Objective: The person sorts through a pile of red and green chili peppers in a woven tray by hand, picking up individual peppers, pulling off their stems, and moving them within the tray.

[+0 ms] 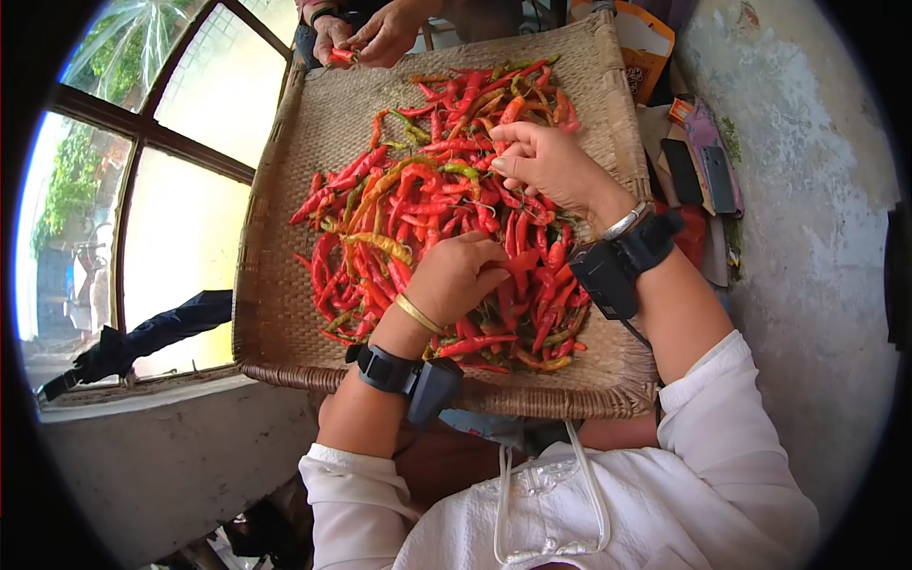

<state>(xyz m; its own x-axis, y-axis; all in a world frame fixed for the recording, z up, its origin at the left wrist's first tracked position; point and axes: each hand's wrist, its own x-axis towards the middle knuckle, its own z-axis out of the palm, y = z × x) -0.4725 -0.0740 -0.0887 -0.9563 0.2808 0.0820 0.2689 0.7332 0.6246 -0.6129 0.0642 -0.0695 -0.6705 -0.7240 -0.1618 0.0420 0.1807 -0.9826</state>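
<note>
A large woven tray (285, 285) lies across my lap, heaped with several red, orange and green chili peppers (418, 204). My left hand (456, 275) rests on the pile near the tray's front, fingers curled around a red chili. Farther back, my right hand (541, 161) sits on the heap with its fingertips pinching a chili. Both wrists carry black strapped devices and bangles. At the tray's far edge another person's hands (366, 38) hold a red chili.
A window with a dark frame (142, 128) fills the left side, above a concrete sill (142, 404) with a folded black umbrella (142, 337). A rough plaster wall (807, 190) stands right. Phones and packets (703, 171) lie beside the tray.
</note>
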